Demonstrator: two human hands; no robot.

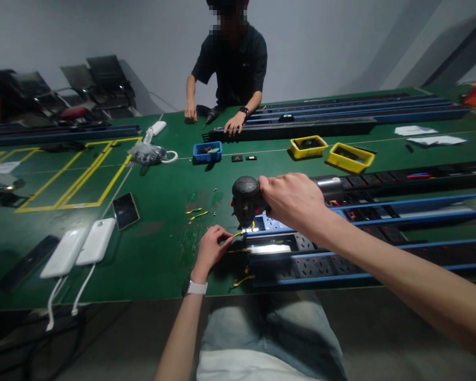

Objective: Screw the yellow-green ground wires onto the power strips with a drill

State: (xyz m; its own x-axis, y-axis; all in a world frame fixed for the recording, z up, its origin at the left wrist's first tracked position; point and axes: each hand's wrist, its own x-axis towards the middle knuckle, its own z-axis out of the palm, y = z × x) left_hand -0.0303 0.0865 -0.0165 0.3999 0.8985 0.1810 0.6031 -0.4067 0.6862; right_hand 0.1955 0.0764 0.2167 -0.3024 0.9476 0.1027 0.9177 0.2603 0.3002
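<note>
My right hand (295, 198) is wrapped round the grip of a black cordless screwdriver (246, 194). Its head points down at the left end of a blue-edged power strip housing (273, 222), and its lamp lights that end. My left hand (213, 244) pinches a short yellow-green wire (237, 234) at the same end, just below the tool. The tool's tip is hidden, so contact cannot be told. Nearer to me lies another power strip (313, 267) with rows of sockets, and a yellow-green wire (243, 281) sticks out at its left end.
Loose yellow-green wires (198, 215) lie left of the tool. Two yellow bins (349, 157) and a blue bin (207, 152) stand farther back. White power banks (97, 241) and a phone (126, 210) lie at left. Across the table, a co-worker (234, 63) rests a hand on a dark rail.
</note>
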